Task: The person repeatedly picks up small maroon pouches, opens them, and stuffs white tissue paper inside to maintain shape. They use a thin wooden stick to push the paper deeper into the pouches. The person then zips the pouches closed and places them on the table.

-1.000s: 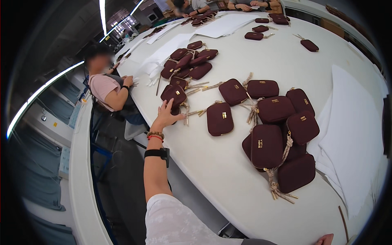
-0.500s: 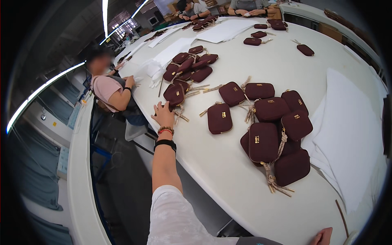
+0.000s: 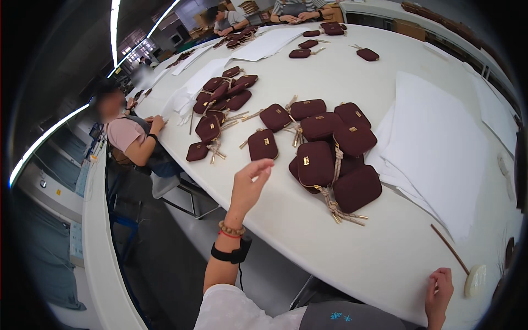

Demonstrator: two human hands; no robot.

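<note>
My left hand [image 3: 250,186] is raised over the near table edge, fingers bent and slightly apart with nothing in them. Just beyond its fingertips lies a dark maroon zip pouch [image 3: 263,145] with a small gold plate. To the right, several similar pouches are heaped, one maroon pouch [image 3: 315,164] on top with a knotted cord strap [image 3: 334,204] hanging toward me. Further left, a small maroon pouch [image 3: 197,152] rests near the table edge beside more pouches. At the lower right, my right hand [image 3: 439,292] hovers by the table edge, its fingers curled with nothing visible in them.
White sheets [image 3: 434,148] cover part of the white table [image 3: 286,231] at right. A brown stick [image 3: 450,248] and a pale oval object [image 3: 475,281] lie near my right hand. A co-worker in pink [image 3: 125,135] sits at left; two others work at the far end.
My left hand has left the pouch at the left table edge and moved right and toward me. My right hand shows more fully. The whole view has shifted.
</note>
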